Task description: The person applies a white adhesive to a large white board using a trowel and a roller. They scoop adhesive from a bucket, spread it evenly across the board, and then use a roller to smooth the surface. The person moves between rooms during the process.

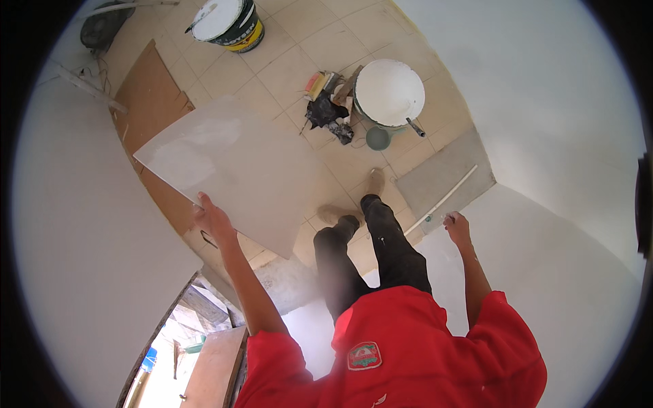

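Note:
My left hand [213,220] grips the edge of a thin pale board [265,153], with the thumb over its upper face. The board is held out to the left above the tiled floor, and whitish smears cover its far part. Away from the board, my right hand [456,228] is beside my leg, near the white wall. Its fingers are curled in, white residue marks the fingertips, and no object shows in it. Ahead on the floor stands a bucket [390,94] of white paste-like material, a dark tool handle [416,127] sticking out over its rim.
A green dipper [378,138] and crumpled black plastic [325,110] lie beside the bucket. Farther off stands another bucket [250,30]. Brown sheet material [148,81] borders the left wall. A thin white pipe [449,194] crosses a grey slab [461,158]. A doorway opens lower left.

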The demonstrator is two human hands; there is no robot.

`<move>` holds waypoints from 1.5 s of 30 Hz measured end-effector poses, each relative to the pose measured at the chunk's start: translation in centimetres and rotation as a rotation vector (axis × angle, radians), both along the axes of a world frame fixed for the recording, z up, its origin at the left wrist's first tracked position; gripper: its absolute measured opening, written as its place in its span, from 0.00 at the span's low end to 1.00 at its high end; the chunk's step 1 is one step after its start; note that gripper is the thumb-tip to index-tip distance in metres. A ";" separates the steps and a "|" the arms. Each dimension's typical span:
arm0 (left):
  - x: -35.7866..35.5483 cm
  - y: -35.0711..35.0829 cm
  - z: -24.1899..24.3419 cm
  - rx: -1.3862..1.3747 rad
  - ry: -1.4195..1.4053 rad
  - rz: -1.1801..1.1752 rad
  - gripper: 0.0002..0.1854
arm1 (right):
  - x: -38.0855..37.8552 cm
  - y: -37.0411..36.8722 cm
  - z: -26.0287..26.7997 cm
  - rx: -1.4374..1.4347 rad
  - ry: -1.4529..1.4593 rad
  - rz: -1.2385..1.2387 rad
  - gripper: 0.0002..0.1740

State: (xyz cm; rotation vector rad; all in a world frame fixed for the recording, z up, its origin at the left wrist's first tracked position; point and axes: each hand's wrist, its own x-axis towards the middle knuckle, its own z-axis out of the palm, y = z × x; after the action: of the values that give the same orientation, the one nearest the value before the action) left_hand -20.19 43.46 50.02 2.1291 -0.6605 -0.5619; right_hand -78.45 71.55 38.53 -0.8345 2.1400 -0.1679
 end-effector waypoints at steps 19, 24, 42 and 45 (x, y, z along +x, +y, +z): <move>4.5 8.5 -29.0 -0.213 0.017 -0.219 0.17 | 14.9 -17.2 -36.9 -0.390 -0.323 0.680 0.14; 6.8 16.6 -35.2 -0.350 -0.060 -0.150 0.13 | 24.6 -26.1 -44.7 -0.601 -0.348 0.853 0.18; 9.5 30.7 -58.7 -0.262 -0.033 0.303 0.25 | 37.8 -39.2 -49.6 -0.578 -0.853 0.247 0.17; 9.1 32.8 -64.4 -0.242 0.497 0.276 0.31 | 36.6 -38.1 -52.1 -0.548 -0.525 0.474 0.22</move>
State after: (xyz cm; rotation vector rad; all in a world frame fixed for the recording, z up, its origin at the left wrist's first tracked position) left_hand -11.11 76.24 -14.38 1.7201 -0.1430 -0.7755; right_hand -41.83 33.49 -13.57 -1.4060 1.3680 -0.6638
